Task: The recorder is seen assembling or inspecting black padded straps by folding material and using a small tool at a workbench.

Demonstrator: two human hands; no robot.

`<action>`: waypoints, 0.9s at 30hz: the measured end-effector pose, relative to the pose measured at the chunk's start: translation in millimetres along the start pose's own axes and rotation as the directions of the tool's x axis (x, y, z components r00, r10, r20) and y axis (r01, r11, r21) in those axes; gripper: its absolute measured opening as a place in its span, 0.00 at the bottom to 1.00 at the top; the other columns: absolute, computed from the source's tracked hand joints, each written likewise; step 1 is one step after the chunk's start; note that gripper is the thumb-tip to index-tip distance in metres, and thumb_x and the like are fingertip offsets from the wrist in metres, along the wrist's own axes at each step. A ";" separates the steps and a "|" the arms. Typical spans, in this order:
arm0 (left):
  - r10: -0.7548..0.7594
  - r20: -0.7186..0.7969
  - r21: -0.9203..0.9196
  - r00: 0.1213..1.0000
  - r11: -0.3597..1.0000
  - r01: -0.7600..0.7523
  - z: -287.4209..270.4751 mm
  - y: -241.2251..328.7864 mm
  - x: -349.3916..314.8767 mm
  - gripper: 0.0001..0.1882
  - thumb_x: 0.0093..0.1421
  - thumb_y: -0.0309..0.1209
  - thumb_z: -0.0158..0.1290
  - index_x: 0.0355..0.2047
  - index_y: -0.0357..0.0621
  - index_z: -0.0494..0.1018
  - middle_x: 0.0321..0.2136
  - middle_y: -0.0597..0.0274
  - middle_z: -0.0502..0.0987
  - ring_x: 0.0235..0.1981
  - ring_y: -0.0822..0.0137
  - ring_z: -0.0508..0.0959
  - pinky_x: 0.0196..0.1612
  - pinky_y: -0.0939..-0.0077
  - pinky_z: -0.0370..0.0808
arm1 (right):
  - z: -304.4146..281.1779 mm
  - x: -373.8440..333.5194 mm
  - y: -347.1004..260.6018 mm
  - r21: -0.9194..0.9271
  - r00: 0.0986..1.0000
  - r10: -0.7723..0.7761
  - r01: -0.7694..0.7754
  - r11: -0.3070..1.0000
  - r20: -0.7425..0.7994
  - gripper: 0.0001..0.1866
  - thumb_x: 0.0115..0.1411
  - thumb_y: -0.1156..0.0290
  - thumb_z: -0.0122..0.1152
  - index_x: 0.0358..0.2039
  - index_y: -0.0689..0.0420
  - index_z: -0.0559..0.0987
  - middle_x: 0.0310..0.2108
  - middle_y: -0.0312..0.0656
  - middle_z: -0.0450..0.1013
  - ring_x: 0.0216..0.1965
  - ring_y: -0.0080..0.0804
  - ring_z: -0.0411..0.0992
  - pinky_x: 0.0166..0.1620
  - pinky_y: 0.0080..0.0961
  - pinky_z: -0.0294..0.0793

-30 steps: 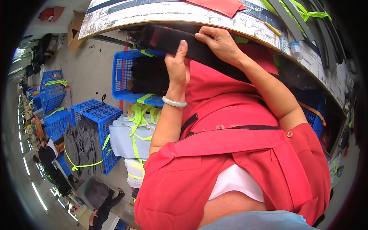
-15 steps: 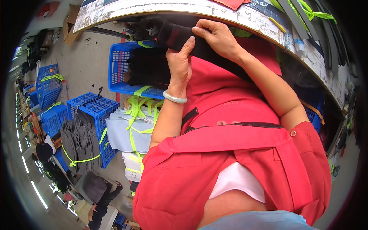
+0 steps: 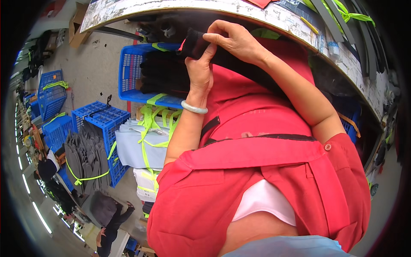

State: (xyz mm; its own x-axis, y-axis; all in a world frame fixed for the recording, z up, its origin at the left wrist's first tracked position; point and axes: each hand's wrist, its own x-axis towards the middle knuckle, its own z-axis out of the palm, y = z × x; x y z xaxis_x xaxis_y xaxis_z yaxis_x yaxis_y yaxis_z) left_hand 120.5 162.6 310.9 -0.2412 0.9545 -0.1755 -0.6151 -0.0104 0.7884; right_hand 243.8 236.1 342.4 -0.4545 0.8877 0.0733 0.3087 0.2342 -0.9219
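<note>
A long black strip of fabric [image 3: 250, 68] lies across my lap, its far end raised between my two hands. My left hand [image 3: 200, 70], with a pale bangle [image 3: 195, 108] on its wrist, closes round the strip's end from below, thumb pressed on top. My right hand [image 3: 235, 40] pinches the upper edge close beside the left thumb. A bit of red shows at the strip's tip. The fingers behind the fabric are hidden. Just left of my hands stands a blue plastic crate [image 3: 127, 73] holding dark folded fabric pieces [image 3: 165, 70].
A worn white worktable [image 3: 141, 9] edges the far side, with a yellow pen-like stick [image 3: 309, 25] and dark strips [image 3: 366, 40] on it. At left are light-grey bundles [image 3: 139, 147] tied with lime bands, blue crates [image 3: 100, 115] and grey fabric pieces [image 3: 87, 158]. A person [image 3: 113, 231] is at lower left.
The strip's end has turned, and red now shows at its tip. My right hand has shifted slightly left, nearer to the left thumb. The left hand stays in nearly the same place.
</note>
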 end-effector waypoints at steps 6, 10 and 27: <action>-0.286 0.126 -0.146 0.950 0.942 0.303 -27.5 15.2 5.0 0.15 0.63 0.27 0.53 0.50 0.37 0.72 0.47 0.58 0.76 0.48 0.65 0.77 0.53 0.70 0.73 | -5.9 9.5 -9.2 -0.098 0.973 0.028 -0.005 0.995 0.230 0.17 0.60 0.57 0.59 0.30 0.61 0.78 0.23 0.48 0.73 0.27 0.37 0.73 0.34 0.31 0.70; -0.169 -0.005 -0.247 0.986 0.955 0.163 -47.6 26.2 9.5 0.17 0.65 0.33 0.52 0.50 0.37 0.72 0.48 0.54 0.76 0.49 0.61 0.77 0.55 0.66 0.73 | -5.3 5.9 -28.5 -0.290 0.930 -0.351 0.307 0.906 -0.112 0.17 0.61 0.56 0.58 0.30 0.59 0.79 0.25 0.46 0.72 0.27 0.43 0.72 0.33 0.35 0.71; -0.432 0.353 0.043 0.830 0.894 0.447 -74.8 48.2 -10.7 0.30 0.62 0.44 0.53 0.54 0.30 0.66 0.50 0.46 0.73 0.51 0.60 0.74 0.54 0.64 0.72 | -15.1 -12.6 16.7 0.133 0.837 0.226 -0.331 0.934 0.498 0.19 0.62 0.57 0.60 0.36 0.64 0.77 0.27 0.38 0.75 0.27 0.21 0.73 0.33 0.19 0.73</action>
State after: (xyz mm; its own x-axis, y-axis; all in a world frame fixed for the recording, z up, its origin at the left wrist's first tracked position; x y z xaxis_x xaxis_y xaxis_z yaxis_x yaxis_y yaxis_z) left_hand 37.3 129.6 306.7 0.3306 0.9019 -0.2780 -0.6254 0.4300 0.6512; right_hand 267.3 234.8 331.9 -0.7273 0.5983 -0.3363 0.3280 -0.1275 -0.9360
